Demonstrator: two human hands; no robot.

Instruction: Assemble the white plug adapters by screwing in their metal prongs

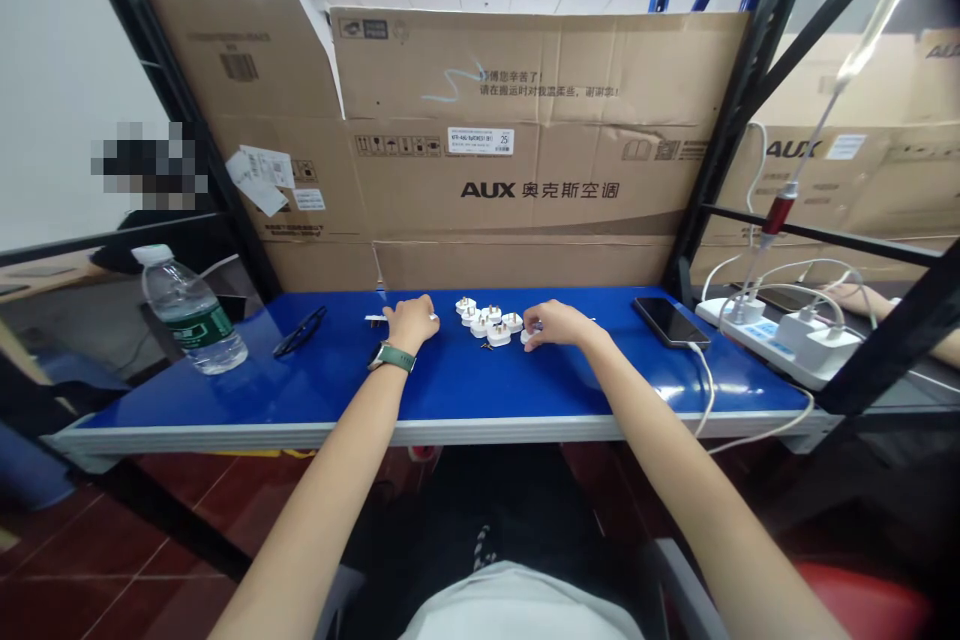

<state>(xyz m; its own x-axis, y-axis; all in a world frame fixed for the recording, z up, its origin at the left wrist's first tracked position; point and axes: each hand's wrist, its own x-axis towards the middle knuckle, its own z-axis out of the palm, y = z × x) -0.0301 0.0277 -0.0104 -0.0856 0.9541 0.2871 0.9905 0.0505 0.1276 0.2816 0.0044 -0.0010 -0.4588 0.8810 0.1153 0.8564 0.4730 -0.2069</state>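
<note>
Several small white plug adapters [489,320] lie in a cluster at the back middle of the blue table [465,385]. My left hand [410,320], with a green watch on its wrist, rests fingers-down just left of the cluster, over a small white and metal piece [375,319]. My right hand [553,323] sits just right of the cluster, fingers curled on a white adapter [529,332] at its edge.
A water bottle [192,313] stands at the left, dark glasses [300,330] beside it. A black phone [670,321] on a white cable lies at the right. A power strip with chargers [780,338] sits further right. Cardboard boxes [517,150] wall the back. Another person's arm [862,298] shows far right.
</note>
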